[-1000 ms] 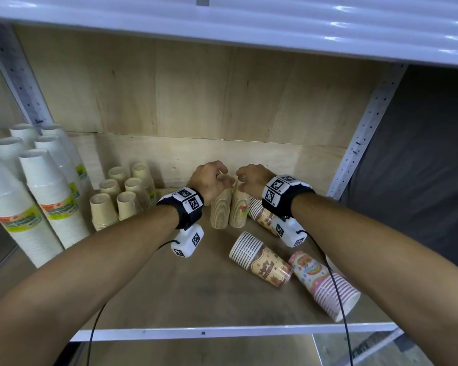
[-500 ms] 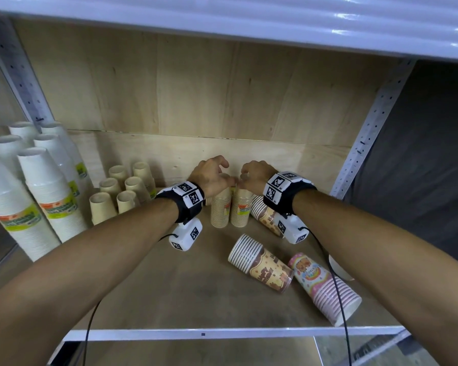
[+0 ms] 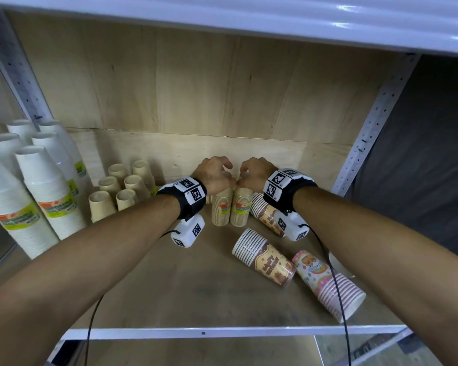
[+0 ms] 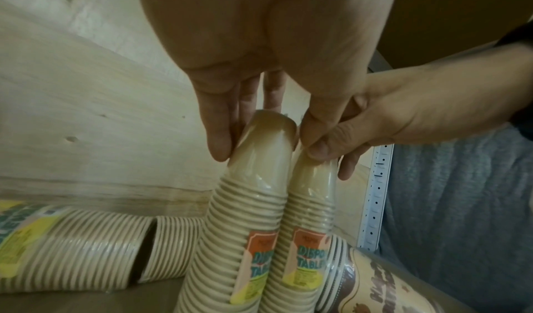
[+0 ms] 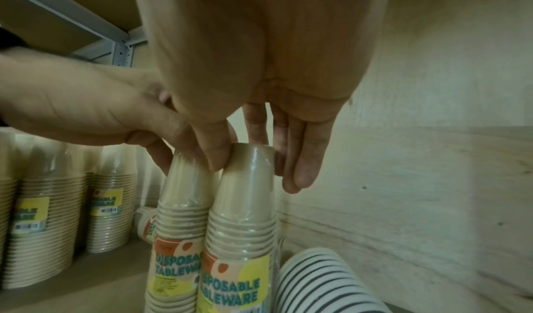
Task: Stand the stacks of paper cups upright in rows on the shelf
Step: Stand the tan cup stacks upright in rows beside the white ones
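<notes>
Left hand [image 3: 214, 175] and right hand [image 3: 254, 173] still each grip the top of one upright tan cup stack [image 3: 222, 208], [image 3: 241, 208]. Stacks touching, unmoved; index fingers have lifted slightly.

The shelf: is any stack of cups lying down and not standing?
Yes. On the shelf, the brown printed stack, the pink stack and another brown stack lie on their sides.

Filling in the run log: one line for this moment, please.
left hand grips top of left tan stack | right hand grips top of right tan stack | both upright, side by side
</notes>
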A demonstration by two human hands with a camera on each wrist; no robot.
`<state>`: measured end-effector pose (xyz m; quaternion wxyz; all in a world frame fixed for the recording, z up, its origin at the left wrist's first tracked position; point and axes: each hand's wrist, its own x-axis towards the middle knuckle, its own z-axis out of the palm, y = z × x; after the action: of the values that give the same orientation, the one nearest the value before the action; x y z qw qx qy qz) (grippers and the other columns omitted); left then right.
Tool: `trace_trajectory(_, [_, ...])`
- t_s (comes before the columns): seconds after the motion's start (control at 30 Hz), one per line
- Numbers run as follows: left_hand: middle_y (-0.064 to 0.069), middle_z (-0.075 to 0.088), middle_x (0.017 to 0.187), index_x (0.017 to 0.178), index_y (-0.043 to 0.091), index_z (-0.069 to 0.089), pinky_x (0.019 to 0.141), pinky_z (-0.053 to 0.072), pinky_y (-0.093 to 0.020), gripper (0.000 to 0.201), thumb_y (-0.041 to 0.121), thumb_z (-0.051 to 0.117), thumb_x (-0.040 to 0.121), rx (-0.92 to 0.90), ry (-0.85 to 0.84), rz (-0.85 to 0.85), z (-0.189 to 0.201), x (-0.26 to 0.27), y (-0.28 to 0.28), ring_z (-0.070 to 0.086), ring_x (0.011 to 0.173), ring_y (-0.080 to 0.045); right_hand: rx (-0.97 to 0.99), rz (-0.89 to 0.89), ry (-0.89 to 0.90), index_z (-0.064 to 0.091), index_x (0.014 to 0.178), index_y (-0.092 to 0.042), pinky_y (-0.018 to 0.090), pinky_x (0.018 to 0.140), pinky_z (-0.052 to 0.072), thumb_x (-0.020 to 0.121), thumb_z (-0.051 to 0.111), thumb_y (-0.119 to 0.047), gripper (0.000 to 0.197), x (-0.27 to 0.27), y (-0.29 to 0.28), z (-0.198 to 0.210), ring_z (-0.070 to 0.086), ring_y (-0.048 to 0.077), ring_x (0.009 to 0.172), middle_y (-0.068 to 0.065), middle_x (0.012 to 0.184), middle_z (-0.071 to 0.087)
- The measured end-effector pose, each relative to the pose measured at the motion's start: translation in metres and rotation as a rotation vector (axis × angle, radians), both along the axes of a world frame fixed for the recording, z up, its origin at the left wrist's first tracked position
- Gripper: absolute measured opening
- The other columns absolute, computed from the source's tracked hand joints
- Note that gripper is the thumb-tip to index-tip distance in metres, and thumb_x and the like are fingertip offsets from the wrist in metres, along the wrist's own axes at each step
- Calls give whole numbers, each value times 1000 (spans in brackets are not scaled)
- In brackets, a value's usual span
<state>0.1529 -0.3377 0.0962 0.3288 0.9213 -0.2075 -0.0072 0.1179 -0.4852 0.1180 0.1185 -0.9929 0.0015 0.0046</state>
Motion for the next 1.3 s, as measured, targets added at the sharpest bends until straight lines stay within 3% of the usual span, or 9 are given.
trace_trajectory(0.13, [-5, 66, 112, 113, 17, 67, 75, 48, -26, 38, 32, 73, 78, 24, -3, 16, 2, 2, 1, 61, 99, -20, 29, 46, 16, 61, 123, -13, 34, 86, 53, 83, 68, -29, 43, -3, -2, 3, 61, 25, 104, 6, 117, 63])
trace_trajectory(0.23, [-5, 67, 115, 113, 14, 69, 76, 45, -24, 36, 27, 73, 80, 52, -9, -23, 4, 2, 1, 60, 101, -20, 31, 72, 19, 64, 118, -7, 32, 82, 51, 84, 68, -24, 38, -5, -3, 4, 62, 26, 103, 9, 113, 67])
trace_trajectory(0.4, [-4, 65, 122, 119, 13, 67, 83, 44, -23, 39, 25, 72, 82, 88, -8, -66, 7, 0, 0, 59, 110, -21, 18, 35, 9, 66, 114, -6, 28, 76, 46, 85, 70, -33, 40, -4, -1, 5, 61, 25, 102, 11, 112, 65])
trace_trajectory(0.57, [0, 63, 116, 117, 21, 64, 88, 52, -32, 45, 37, 72, 76, 73, 42, -4, 8, 1, -1, 60, 107, -19, 12, 40, 19, 60, 126, -12, 31, 84, 49, 85, 68, -35, 48, -6, -1, 8, 60, 24, 108, 6, 121, 60])
trace_trajectory(0.73, [-4, 62, 113, 111, 12, 69, 79, 50, -28, 35, 30, 71, 81, 134, 39, -1, 14, 3, -3, 59, 100, -21, -8, 90, 43, 60, 128, -13, 30, 84, 48, 84, 69, -21, 46, -7, -3, 8, 60, 24, 110, 6, 124, 61])
trace_trajectory(1.0, [-6, 59, 128, 124, 12, 65, 83, 47, -26, 40, 21, 69, 86, 235, 48, -58, 22, 2, -6, 57, 112, -22, -10, 91, 25, 66, 118, -6, 28, 79, 48, 86, 67, -25, 37, -6, -3, 7, 62, 24, 104, 10, 118, 64])
trace_trajectory(1.17, [-7, 62, 122, 121, 12, 67, 74, 46, -26, 37, 17, 70, 85, 304, 38, -70, 30, 0, -2, 58, 97, -19, -21, 88, 34, 66, 119, -8, 30, 83, 49, 85, 69, -27, 39, -7, 1, 12, 62, 24, 105, 9, 117, 64])
trace_trajectory(1.3, [-6, 65, 114, 120, 12, 67, 72, 54, -29, 37, 15, 71, 83, 319, 53, -56, 42, -6, 6, 61, 91, -19, -17, 105, 24, 67, 118, -12, 30, 82, 49, 82, 71, -28, 39, -9, 8, 20, 61, 22, 104, 7, 116, 65])
